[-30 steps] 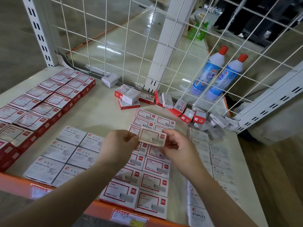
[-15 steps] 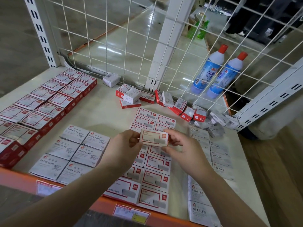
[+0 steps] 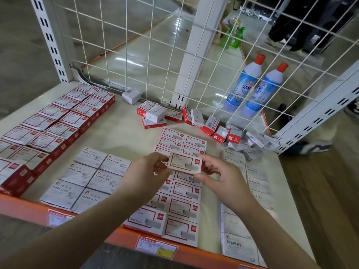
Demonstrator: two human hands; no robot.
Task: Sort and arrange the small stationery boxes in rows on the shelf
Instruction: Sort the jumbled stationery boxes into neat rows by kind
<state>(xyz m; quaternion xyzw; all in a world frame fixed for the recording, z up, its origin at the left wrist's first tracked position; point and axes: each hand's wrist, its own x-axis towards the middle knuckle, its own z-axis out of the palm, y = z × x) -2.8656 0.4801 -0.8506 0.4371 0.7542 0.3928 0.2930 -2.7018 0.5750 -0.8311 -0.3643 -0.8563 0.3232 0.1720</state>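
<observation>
Orange edging (image 3: 23,207) ran along the shelf (image 3: 120,136) nearest me, and above the two rows of red-and-white boxes (image 3: 181,208) I held one small red-and-white box (image 3: 184,163) level in the air, my left hand (image 3: 143,171) pinching its left end and my right hand (image 3: 219,172) pinching its right end with curled fingers. Grey paper-clip boxes (image 3: 85,178) lay to the left, staples boxes (image 3: 239,247) to the right, and farther back loose boxes (image 3: 194,119) sat jumbled against the wire mesh (image 3: 126,45), two blue bottles (image 3: 254,86) behind it.

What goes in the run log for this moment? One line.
left hand: grips red-framed box | right hand: grips same box | box: above red-framed rows | unsorted boxes: by mesh
</observation>
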